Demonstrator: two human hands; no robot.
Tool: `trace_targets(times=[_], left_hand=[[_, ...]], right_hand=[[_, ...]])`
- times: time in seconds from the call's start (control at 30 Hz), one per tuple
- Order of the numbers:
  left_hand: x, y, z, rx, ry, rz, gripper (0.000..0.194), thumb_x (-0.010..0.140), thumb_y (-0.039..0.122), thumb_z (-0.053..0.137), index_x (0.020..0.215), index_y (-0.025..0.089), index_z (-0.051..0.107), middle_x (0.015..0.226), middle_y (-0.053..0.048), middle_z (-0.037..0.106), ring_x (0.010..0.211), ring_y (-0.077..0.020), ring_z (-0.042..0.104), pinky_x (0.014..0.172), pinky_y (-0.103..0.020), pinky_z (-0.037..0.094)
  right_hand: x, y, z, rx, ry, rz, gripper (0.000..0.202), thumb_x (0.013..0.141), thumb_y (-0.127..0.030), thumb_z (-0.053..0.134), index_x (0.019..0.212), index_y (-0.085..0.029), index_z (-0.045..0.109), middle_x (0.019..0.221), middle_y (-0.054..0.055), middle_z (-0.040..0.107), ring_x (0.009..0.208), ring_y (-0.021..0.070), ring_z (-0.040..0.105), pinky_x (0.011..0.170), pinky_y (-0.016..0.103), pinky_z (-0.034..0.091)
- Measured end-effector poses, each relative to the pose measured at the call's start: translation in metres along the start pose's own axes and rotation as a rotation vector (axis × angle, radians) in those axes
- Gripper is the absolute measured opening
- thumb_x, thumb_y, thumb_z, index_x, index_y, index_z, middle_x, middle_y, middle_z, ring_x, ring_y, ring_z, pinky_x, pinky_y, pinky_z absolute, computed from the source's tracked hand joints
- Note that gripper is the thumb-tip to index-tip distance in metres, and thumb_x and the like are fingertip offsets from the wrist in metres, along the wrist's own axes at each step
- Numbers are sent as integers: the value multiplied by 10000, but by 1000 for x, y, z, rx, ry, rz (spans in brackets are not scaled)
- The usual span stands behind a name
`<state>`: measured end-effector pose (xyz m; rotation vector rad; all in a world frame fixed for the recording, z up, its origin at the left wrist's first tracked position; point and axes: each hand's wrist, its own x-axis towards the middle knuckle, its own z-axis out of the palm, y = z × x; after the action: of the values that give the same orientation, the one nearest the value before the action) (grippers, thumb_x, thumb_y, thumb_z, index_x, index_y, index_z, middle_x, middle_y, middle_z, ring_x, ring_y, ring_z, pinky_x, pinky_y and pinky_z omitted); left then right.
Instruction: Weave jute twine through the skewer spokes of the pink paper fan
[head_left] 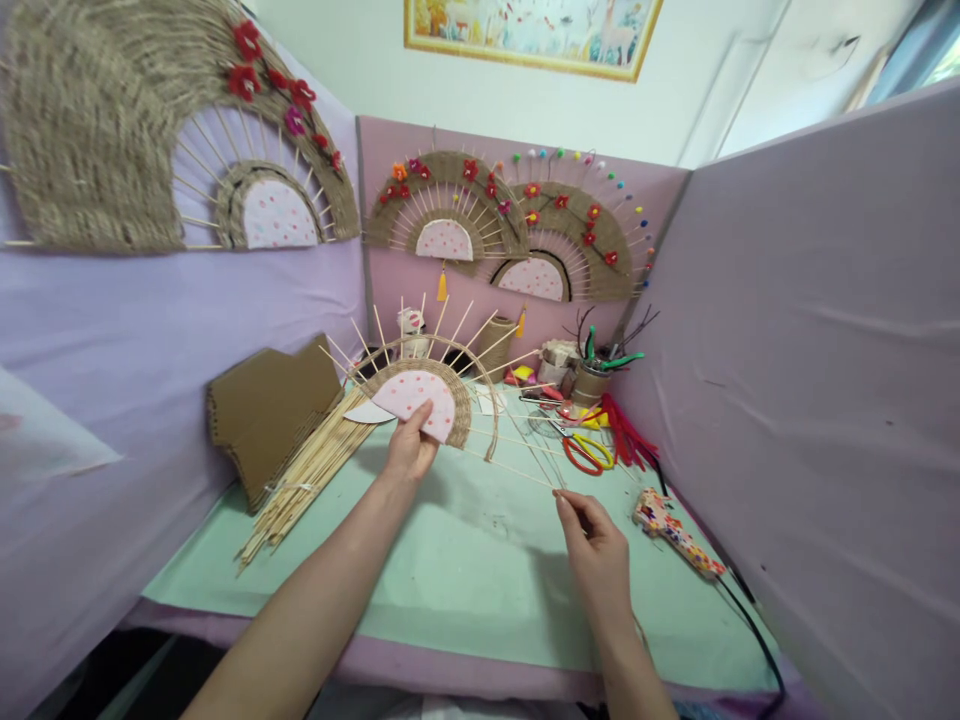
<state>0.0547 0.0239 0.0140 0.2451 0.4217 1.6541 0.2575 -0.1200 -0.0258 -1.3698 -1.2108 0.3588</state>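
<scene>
Two hands on one half-round fan

Our left hand (411, 448) had closed on the pink-dotted white half-disc panel (409, 388) of a half-round fan of brown woven cord and thin pale sticks (459, 395), thumb on its face, fingers mostly hidden behind. The fan was before us, seemingly lifted off the counter covered in pale green cloth (450, 580). Its straight edge sloped down rightward, towards our right hand (592, 530), which pinched the tip of the lowest pale stick (517, 471); whether cord was caught there too, we could not tell. The left was nearer the fan's middle. Scissors with red and yellow handles (576, 440) lay beyond the right hand, near the sticks, a likely snag. A flower-patterned tool on a black cable (679, 535) lay farther right; a bundle of pale sticks (307, 478) lay left.
</scene>
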Motion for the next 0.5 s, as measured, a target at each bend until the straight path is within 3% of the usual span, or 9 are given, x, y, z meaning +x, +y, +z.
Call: trace_targets(times=[0.37,0.5], left_hand=[[1,2,-1,7,-8,11,329,737,-50,562,978,163,631,1003,-58,696,874,-127,659,900,-302,485],[-1,0,2,-27,24,8,329,748,-56,544,975,169,624,985,-44,701,867,-114,658,913,-300,474]], right_hand=[[5,-3,-11,-99,47,-86,261,808,-394,531,797,-156,638,729,41,594,657,151,515,594,259,405],[-6,-14,0,-58,-38,-81,226,818,-365,528,781,-169,633,706,31,581,636,145,515,572,247,396]])
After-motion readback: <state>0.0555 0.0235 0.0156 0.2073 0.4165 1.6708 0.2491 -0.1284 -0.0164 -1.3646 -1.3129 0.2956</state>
